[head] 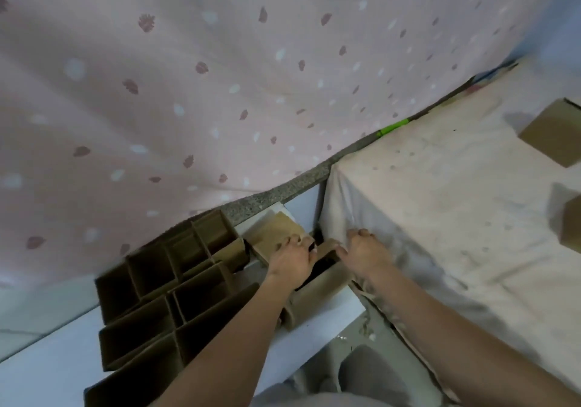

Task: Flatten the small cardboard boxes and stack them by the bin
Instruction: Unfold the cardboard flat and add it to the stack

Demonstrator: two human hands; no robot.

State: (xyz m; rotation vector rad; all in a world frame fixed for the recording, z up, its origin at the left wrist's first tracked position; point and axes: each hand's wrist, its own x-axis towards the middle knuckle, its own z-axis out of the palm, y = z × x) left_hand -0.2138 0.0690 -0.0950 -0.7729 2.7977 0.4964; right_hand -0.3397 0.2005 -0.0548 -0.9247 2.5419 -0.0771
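Head view, looking down: both hands low in the gap between a cloth-covered table [440, 205] on the right and a cluster of open cardboard compartments [176, 280] on the left. Left hand [294, 260] pressing down on a small cardboard box [317, 276], fingers curled over its far flap – right hand [366, 254] gripping the opposite flap edge, thumb hooked on it. Box resting on a white ledge [333, 312], mouth open and dark. Flattening apparently just starting; next, probably folding the flaps in and collapsing the walls. More boxes [553, 136] waiting far right on the table – no bin visible.
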